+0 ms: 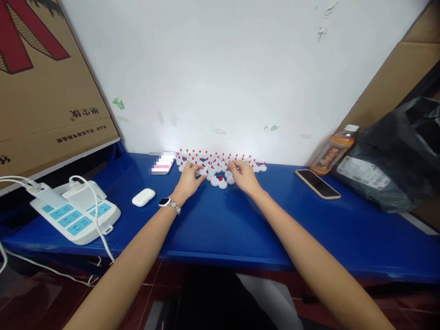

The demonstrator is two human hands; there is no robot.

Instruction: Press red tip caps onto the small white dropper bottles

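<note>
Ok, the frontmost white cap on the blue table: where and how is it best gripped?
Probably pinch the frontmost white cap by its low round side wall, coming from the near side: it sits flat, and other caps crowd it behind and to the left.

Dark-faced watch (165, 202) — silver band (176, 208), bare forearms (129, 270)

Cardboard box (48, 96), red print, upper left. White power strip (70, 222) with blue socket panels, lower left, plugs in. Small white case (143, 197) left of centre. Right side: phone (318, 184) lying flat, screen dark; bottle (332, 151), orange contents, white cap; dark plastic bag (395, 156), white label. Pale wall (220, 78) across top, scuffed.
</note>
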